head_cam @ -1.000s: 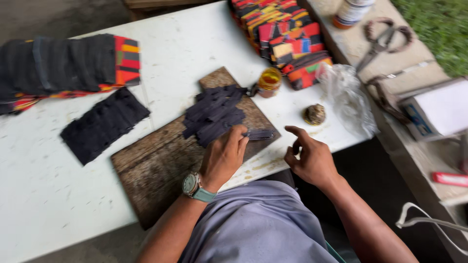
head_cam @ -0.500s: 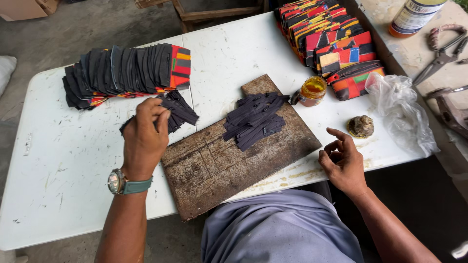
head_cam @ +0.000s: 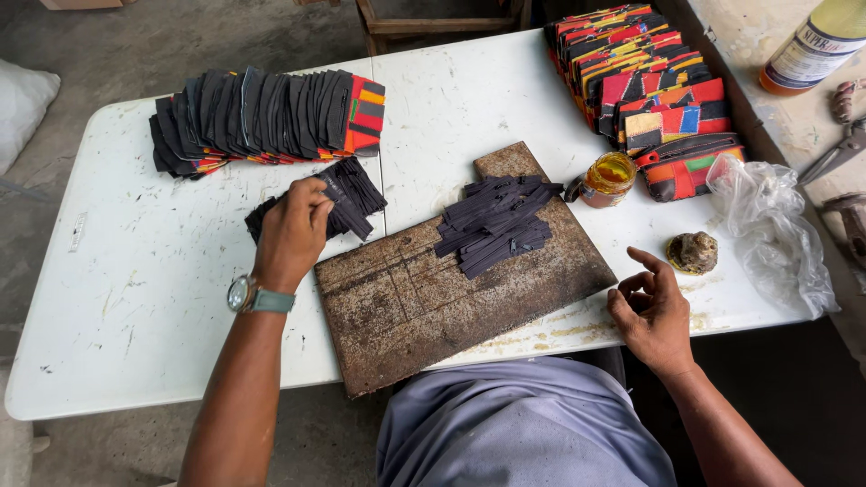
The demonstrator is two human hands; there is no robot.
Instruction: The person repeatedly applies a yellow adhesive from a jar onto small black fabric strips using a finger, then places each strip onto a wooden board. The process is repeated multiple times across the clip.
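Observation:
My left hand (head_cam: 290, 233), with a wristwatch, rests on a small pile of black strips (head_cam: 347, 194) lying on the white table (head_cam: 117, 316), its fingertips pinching at the pile's near edge. A worn brown board (head_cam: 424, 298) lies in front of me with a heap of black strips (head_cam: 496, 221) at its far end. My right hand (head_cam: 651, 311) hovers over the table's front edge right of the board, fingers loosely curled and holding nothing. A small jar of amber glue (head_cam: 609, 178) stands just past the board's right corner.
A long row of black and multicoloured fabric pieces (head_cam: 262, 117) lies at the back left. Another stack of colourful pieces (head_cam: 649, 90) sits at the back right. A crumpled clear plastic bag (head_cam: 776, 234) and a small brown lump (head_cam: 693, 252) lie at the right. Tools and a bottle (head_cam: 812, 45) rest on a side bench.
My left hand moved from the heap on the board over to the small pile of black strips at the left. My right hand stayed near the table's front edge.

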